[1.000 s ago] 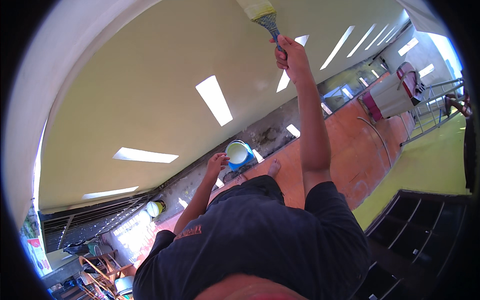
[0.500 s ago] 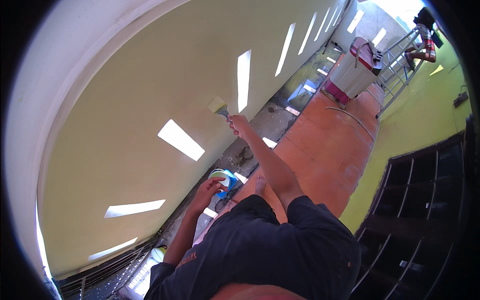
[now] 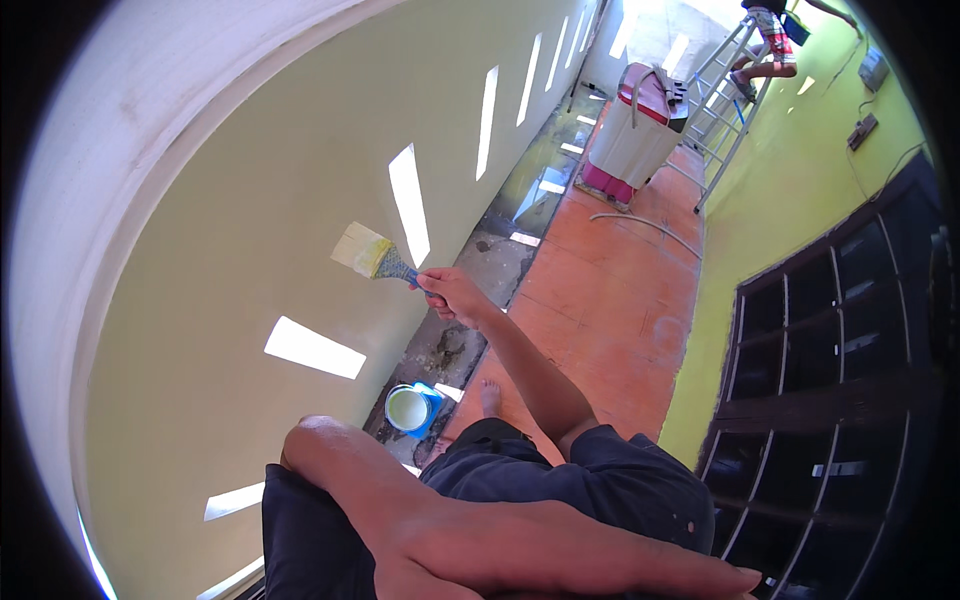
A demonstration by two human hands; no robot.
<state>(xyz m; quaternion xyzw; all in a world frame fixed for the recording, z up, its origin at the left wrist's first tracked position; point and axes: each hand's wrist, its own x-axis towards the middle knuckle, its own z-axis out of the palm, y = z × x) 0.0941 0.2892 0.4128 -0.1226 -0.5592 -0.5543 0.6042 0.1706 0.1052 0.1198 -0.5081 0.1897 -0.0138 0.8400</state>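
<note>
My right hand (image 3: 455,297) is closed round the patterned handle of a wide paintbrush (image 3: 385,258). Pale bristles smeared with yellow paint point up and left in front of the cream-yellow wall (image 3: 230,250); whether they touch it I cannot tell. My left hand (image 3: 560,545) is large and close in the foreground, raised across my body. Its fingers stretch out to the right, and nothing shows in them, though the lower part is cut off. Below the wall, a small bucket (image 3: 408,408) of pale paint stands beside a blue object (image 3: 432,412) on the ground.
An orange tiled floor (image 3: 620,310) runs beside a strip of stained concrete. Farther off stand a white and pink washing machine (image 3: 635,135) and a hose. A person (image 3: 770,45) is on a metal ladder (image 3: 725,110). Dark window panes (image 3: 800,370) line the right side.
My left hand has come up from near the bucket, close to the view, uncovering the bucket. My right hand and the paintbrush now sit lower and farther left. The view has shifted.
</note>
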